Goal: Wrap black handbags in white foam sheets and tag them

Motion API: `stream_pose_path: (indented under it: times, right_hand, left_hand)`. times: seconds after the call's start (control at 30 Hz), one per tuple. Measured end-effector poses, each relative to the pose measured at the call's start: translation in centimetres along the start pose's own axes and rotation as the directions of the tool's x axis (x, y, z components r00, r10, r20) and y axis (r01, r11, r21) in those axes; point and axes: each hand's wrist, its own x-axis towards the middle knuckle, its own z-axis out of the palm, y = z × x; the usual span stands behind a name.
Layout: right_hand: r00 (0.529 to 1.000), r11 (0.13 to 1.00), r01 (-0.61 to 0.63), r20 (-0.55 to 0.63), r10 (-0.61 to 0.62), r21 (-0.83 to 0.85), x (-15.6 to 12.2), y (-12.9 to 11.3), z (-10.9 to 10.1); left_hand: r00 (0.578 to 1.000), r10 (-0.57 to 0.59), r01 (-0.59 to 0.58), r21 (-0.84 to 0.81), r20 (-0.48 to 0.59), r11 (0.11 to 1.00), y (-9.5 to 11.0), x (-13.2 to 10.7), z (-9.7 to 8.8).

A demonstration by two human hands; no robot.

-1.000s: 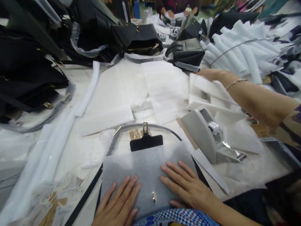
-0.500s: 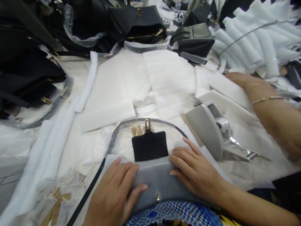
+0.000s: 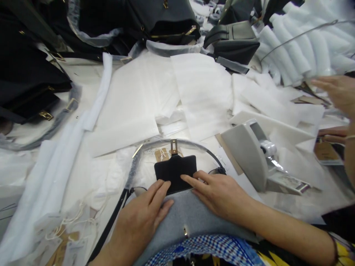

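A black bag wrapped in grey foam sheet [image 3: 191,216] lies in front of me at the table's near edge. Its black flap [image 3: 175,170] with a gold clasp [image 3: 173,146] sticks out beyond the foam. My left hand [image 3: 141,220] rests flat on the foam's left side, fingers stretched toward the flap. My right hand [image 3: 215,192] lies flat on the right side, its fingertips touching the flap's lower edge. Neither hand holds anything. The bag's strap [image 3: 133,170], sleeved in clear plastic, arcs around the flap.
A grey tape dispenser [image 3: 249,155] stands right of the bag. White foam sheets [image 3: 199,88] cover the table's middle. Black handbags [image 3: 163,22] are piled at the back and left. Rolled white foam [image 3: 291,48] lies far right, where another person's hand [image 3: 335,92] hovers. Paper tags [image 3: 63,229] lie near left.
Both my hands slid up the foam-wrapped bag from its lower part to the flap's edge. The other person's arm pulled back to the right.
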Motion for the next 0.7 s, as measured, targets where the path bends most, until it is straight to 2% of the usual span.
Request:
stream_pose_path:
  times: [0.17, 0.27, 0.33, 0.4, 0.5, 0.57, 0.7]
  right_hand:
    - [1.0, 1.0, -0.016, 0.014, 0.016, -0.01, 0.1, -0.2, 0.0]
    - [1.0, 1.0, -0.014, -0.003, 0.014, 0.0, 0.1, -0.5, -0.4]
    - [1.0, 1.0, -0.009, -0.015, 0.009, 0.003, 0.1, -0.6, -0.5]
    - [1.0, 1.0, -0.009, -0.026, 0.01, 0.009, 0.1, -0.6, -0.6]
    - [0.999, 0.999, -0.008, -0.046, 0.009, 0.032, 0.2, -0.5, -0.4]
    - [0.998, 0.999, -0.009, -0.054, 0.012, 0.048, 0.2, -0.4, -0.2]
    - [0.997, 0.995, -0.026, -0.072, 0.033, 0.092, 0.1, -0.5, -0.5]
  left_hand:
    - [1.0, 0.024, -0.024, 0.017, 0.004, 1.0, 1.0, 0.5, -0.2]
    - [0.997, 0.009, -0.011, -0.024, -0.082, 1.0, 2.1, 0.4, -0.4]
    - [0.985, 0.065, -0.076, -0.062, -0.16, 0.995, 2.6, 0.0, -0.4]
    - [0.974, 0.152, -0.165, -0.065, -0.165, 0.984, 2.7, -0.7, -0.4]
    - [0.957, 0.277, -0.275, 0.034, -0.082, 0.961, 2.7, -1.6, -0.6]
    - [0.932, 0.36, -0.351, 0.14, -0.049, 0.926, 2.6, -2.0, -0.6]
    - [0.897, 0.436, -0.397, 0.293, -0.078, 0.87, 2.2, -2.8, 0.7]
